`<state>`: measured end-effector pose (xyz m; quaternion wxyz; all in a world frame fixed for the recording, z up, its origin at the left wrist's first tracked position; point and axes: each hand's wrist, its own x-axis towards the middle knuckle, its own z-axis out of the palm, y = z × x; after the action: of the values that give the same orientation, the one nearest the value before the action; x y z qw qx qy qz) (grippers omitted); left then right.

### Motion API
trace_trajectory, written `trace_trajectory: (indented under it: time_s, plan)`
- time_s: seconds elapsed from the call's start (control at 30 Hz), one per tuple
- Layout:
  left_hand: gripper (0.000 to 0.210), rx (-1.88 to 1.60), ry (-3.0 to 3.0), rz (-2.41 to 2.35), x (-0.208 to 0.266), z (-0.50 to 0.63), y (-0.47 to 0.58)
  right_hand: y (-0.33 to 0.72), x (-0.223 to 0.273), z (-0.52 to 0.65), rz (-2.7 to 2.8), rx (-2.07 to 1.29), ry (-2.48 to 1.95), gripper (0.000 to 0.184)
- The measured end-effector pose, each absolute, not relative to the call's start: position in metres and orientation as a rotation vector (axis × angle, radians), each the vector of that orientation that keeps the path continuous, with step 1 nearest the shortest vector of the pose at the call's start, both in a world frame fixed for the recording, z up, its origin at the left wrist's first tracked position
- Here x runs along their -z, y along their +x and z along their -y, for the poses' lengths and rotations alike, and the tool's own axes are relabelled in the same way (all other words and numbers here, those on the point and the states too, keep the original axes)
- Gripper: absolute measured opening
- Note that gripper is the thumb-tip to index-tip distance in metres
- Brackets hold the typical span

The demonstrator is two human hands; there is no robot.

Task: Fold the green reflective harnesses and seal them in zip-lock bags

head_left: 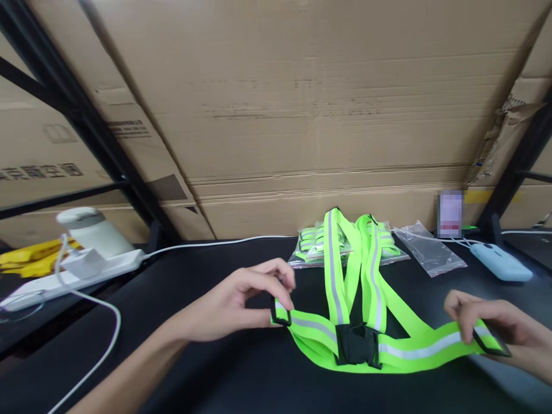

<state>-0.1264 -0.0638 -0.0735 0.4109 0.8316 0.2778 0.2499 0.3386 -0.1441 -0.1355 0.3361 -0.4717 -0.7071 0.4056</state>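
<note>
A neon green reflective vest (pixel 418 351) made of elastic straps with silver stripes is spread between my hands. My left hand (pixel 254 296) pinches its left end beside a black slide adjuster (pixel 281 313). At the other end, my right hand (pixel 487 325) grips the waist strap next to a second black adjuster (pixel 491 343). The black side-release buckle (pixel 357 344) is fastened at the middle of the waist strap. Two shoulder straps (pixel 334 270) rise from the belt and loop over toward the back of the table.
Bagged green reflective straps (pixel 308 247) lie behind the vest, with a clear plastic bag (pixel 429 250) to their right. A light blue power bank (pixel 500 261) and a blurred phone-like object (pixel 449 214) are at right. A power strip (pixel 116 267), white bottle (pixel 95 230) and yellow packets (pixel 34 256) sit left.
</note>
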Motion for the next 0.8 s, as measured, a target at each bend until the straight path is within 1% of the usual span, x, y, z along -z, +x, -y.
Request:
trace_trajectory:
  time_s: [0.07, 0.17, 0.27, 0.33, 0.4, 0.47, 0.53, 0.6, 0.67, 0.73, 0.8]
  plan:
    - [0.017, -0.594, 1.942, -0.552, 0.074, 0.057, -0.112, 0.321, 0.121, 0.138, 1.955, -1.086, -1.116, 0.012]
    - [0.023, -0.522, 1.728, -0.367, 0.081, 0.051, -0.081, 0.294, 0.106, 0.128, 1.941, -1.281, -0.972, 0.015]
    - [0.029, -0.491, 1.676, -0.347, 0.093, 0.051, -0.047, 0.272, 0.098, 0.111, 1.975, -1.464, -0.771, 0.017]
    - [0.031, -0.508, 1.691, -0.340, 0.102, 0.053, -0.026, 0.262, 0.096, 0.093, 1.981, -1.505, -0.619, 0.013]
    - [0.033, -0.493, 1.635, -0.258, 0.113, 0.056, -0.009, 0.257, 0.099, 0.071, 1.967, -1.519, -0.520, 0.011]
    - [0.038, -0.493, 1.588, -0.232, 0.126, 0.059, 0.002, 0.256, 0.106, 0.051, 1.953, -1.610, -0.457, 0.015]
    - [0.044, -0.567, 1.673, -0.318, 0.139, 0.062, 0.007, 0.256, 0.118, 0.036, 1.867, -1.767, -0.396, 0.017]
    - [0.053, -0.667, 1.803, -0.431, 0.148, 0.065, 0.007, 0.256, 0.130, 0.031, 1.726, -1.850, -0.328, 0.017]
    - [0.055, -0.721, 1.858, -0.484, 0.152, 0.068, 0.004, 0.254, 0.139, 0.034, 1.617, -1.851, -0.300, 0.015]
    - [0.050, -0.725, 1.830, -0.459, 0.152, 0.070, 0.000, 0.251, 0.144, 0.040, 1.543, -1.832, -0.307, 0.013]
    - [0.054, -0.712, 1.786, -0.422, 0.153, 0.070, -0.004, 0.248, 0.145, 0.045, 1.510, -1.830, -0.326, 0.012]
